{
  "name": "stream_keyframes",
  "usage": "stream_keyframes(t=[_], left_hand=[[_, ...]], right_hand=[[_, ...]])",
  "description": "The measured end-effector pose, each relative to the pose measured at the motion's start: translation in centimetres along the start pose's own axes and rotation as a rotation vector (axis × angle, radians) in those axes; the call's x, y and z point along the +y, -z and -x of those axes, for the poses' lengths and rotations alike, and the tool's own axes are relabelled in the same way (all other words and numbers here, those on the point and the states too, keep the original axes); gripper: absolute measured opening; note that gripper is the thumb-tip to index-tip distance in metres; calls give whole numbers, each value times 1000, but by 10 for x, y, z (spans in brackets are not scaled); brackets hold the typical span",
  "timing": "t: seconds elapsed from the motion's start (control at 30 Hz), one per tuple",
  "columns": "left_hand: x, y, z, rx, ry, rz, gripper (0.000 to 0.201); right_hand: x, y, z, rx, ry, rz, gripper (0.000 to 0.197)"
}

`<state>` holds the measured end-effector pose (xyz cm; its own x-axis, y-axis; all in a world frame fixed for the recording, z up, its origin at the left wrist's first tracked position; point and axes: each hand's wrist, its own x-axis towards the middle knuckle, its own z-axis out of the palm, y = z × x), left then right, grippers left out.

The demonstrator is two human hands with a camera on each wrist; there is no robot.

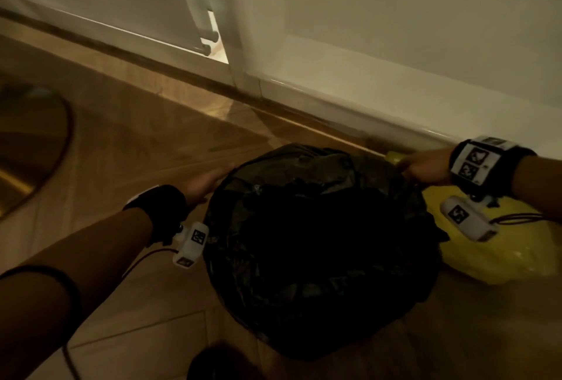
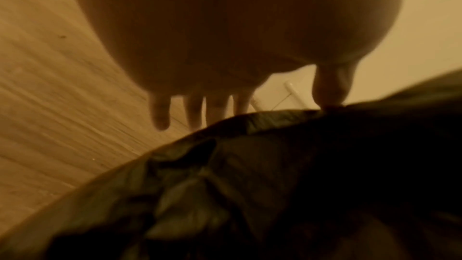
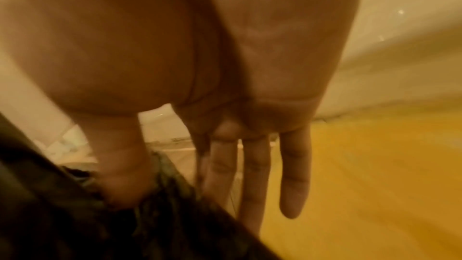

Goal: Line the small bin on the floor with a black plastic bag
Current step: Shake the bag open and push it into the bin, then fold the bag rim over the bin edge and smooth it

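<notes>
Head view: high, looking steeply down at the floor [image 1: 152,142] toward the far wall [image 1: 395,30], taking in both forearms. Left wrist view: very near, looking along the left hand [image 2: 225,46] toward the far wall. Right wrist view: equally near, along the right hand [image 3: 200,56]. Shared by all three: the black bag [image 1: 319,243] rim, floor, wall.
</notes>
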<state>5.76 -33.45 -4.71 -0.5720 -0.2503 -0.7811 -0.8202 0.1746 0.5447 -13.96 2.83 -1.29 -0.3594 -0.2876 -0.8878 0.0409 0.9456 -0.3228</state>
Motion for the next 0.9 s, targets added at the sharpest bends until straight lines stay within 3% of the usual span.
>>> stream_keyframes(t=[0.07, 0.17, 0.23, 0.33, 0.43, 0.5, 0.63, 0.7, 0.8, 0.9], left_hand=[[0, -7, -2, 27, 28, -140, 30], [-1, -17, 4, 96, -23, -348, 39], [-7, -12, 1, 128, -127, -465, 41], [-32, 13, -28, 103, -161, -564, 36], [-23, 9, -9, 27, -188, -445, 35], [-18, 2, 9, -4, -149, -395, 25], [-39, 0, 24, 41, -46, -342, 26], [-53, -3, 33, 45, 15, -283, 24], [-69, -12, 45, 23, 65, -221, 32], [-79, -20, 48, 16, 130, -311, 47]], right_hand=[[13, 0, -3, 55, 15, -34, 19], [37, 0, -9, 113, 43, -110, 29], [54, -5, -10, 216, 56, -100, 25], [79, -11, -12, 307, 56, -100, 30], [95, -19, -7, 224, -2, -298, 35], [103, -24, 1, 87, -17, -383, 52], [120, -30, 19, -171, 52, -405, 73], [126, -40, 25, -182, 27, -337, 62], [132, -56, 26, -17, -37, -156, 34], [133, -62, 23, 121, -59, -44, 31]])
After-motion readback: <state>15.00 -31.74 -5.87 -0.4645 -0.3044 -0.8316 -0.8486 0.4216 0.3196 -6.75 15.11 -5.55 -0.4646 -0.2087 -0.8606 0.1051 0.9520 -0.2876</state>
